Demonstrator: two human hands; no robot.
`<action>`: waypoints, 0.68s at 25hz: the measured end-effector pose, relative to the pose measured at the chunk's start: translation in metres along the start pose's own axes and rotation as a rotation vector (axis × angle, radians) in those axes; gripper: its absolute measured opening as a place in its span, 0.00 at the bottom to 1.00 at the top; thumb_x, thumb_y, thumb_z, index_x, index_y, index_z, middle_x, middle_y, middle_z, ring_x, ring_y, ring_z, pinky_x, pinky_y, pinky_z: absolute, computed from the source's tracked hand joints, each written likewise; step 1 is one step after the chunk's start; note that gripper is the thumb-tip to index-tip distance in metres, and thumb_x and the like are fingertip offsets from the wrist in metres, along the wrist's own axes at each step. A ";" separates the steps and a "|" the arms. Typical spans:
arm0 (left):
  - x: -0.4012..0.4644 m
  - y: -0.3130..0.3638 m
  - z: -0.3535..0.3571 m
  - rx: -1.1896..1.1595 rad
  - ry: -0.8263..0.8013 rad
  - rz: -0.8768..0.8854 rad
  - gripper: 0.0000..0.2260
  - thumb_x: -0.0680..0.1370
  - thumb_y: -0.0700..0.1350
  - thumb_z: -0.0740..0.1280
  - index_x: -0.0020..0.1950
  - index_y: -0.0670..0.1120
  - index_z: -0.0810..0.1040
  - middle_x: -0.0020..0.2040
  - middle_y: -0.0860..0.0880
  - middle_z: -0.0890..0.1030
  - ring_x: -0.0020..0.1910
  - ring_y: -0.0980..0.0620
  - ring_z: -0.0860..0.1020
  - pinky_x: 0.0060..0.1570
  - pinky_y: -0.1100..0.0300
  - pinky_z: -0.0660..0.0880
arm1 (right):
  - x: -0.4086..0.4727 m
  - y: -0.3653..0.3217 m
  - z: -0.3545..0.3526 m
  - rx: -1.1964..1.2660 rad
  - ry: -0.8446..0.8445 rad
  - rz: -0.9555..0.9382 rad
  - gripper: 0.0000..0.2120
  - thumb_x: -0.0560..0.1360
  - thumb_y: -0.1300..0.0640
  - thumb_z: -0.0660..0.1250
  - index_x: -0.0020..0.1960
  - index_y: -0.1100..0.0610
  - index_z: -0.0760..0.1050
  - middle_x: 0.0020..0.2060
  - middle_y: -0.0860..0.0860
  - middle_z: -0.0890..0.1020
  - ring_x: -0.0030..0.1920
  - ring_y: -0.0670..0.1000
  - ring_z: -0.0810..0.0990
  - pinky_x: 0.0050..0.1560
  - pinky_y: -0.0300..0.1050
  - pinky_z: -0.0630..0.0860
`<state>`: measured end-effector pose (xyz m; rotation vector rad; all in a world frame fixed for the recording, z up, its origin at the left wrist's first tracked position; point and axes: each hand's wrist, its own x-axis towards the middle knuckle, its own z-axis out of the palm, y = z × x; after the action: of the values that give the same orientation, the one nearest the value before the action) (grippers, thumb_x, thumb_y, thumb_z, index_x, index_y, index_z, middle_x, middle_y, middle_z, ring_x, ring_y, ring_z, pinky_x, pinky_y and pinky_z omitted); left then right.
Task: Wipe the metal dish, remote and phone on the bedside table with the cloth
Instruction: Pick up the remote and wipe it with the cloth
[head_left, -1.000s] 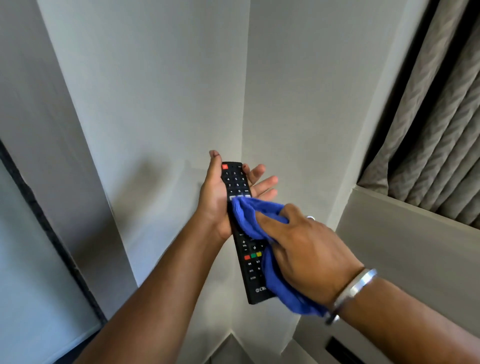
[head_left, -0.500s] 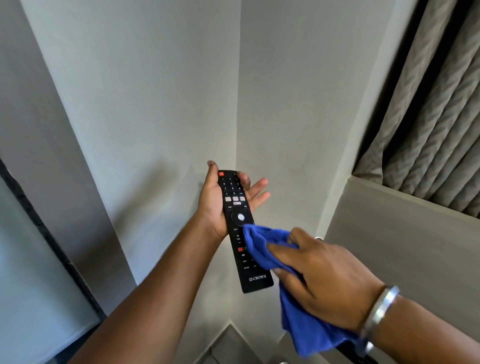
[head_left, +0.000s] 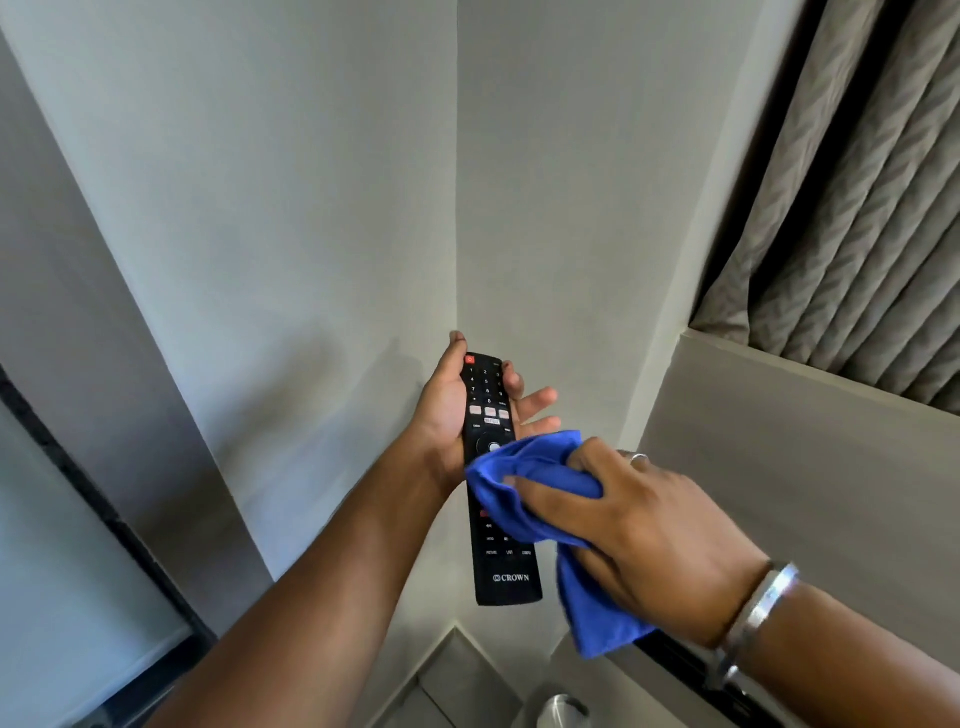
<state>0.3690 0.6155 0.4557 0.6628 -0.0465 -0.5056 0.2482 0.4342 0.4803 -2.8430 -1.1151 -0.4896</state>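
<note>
Remote (head_left: 498, 467): a black remote is lying lengthwise in the left palm, red power key at the far end and the end printed CROWN jutting out toward the viewer, unsupported; its middle is being covered by the cloth.
Left hand (head_left: 447, 415): it is cupping the far half of the remote from below and from the left, thumb running up the left edge, fingertips (head_left: 540, 400) showing past the right edge, only loosely curled around it.
Left arm: it is reaching up from the near left, forearm bare, wrist tilted so the keypad is facing the viewer.
Cloth (head_left: 535, 499): a blue cloth is bunched over the remote's middle keys, its loose tail hanging down on the near right of the remote.
Right hand (head_left: 623, 514): it is closing tightly on the cloth, fingers pressing the wad onto the remote's face from the right; a ring is showing on one finger.
Right arm: it is coming in from the near right, a metal bangle (head_left: 753, 618) sitting at the wrist.
Metal dish (head_left: 563, 709): something round and silvery is peeking in at the near edge, below the hands; whether it is the dish I cannot tell.
Surroundings: a wall corner (head_left: 457, 208) is rising behind the hands, and a grey curtain (head_left: 857, 182) is hanging at the far right.
</note>
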 end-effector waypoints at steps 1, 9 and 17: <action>0.001 0.001 0.002 -0.017 -0.024 -0.003 0.31 0.77 0.71 0.54 0.41 0.44 0.75 0.31 0.50 0.80 0.41 0.41 0.86 0.42 0.42 0.84 | 0.002 -0.010 0.006 0.044 0.003 0.004 0.21 0.71 0.53 0.62 0.64 0.42 0.71 0.44 0.52 0.76 0.30 0.53 0.72 0.27 0.43 0.72; 0.001 -0.009 -0.014 -0.045 0.017 -0.061 0.29 0.78 0.69 0.54 0.41 0.43 0.74 0.29 0.49 0.79 0.37 0.39 0.85 0.40 0.41 0.83 | -0.030 0.006 0.010 -0.022 -0.138 -0.230 0.27 0.68 0.55 0.68 0.66 0.40 0.71 0.45 0.51 0.77 0.32 0.48 0.71 0.27 0.38 0.72; -0.002 -0.014 -0.012 0.009 0.009 -0.031 0.29 0.78 0.70 0.54 0.41 0.43 0.75 0.32 0.49 0.80 0.41 0.39 0.86 0.44 0.43 0.82 | -0.035 -0.006 0.029 0.043 -0.156 -0.222 0.24 0.72 0.53 0.64 0.66 0.40 0.68 0.44 0.50 0.75 0.32 0.48 0.70 0.27 0.38 0.69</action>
<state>0.3633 0.6139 0.4384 0.6751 -0.0295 -0.5326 0.2275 0.4205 0.4415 -2.7746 -1.4597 -0.2521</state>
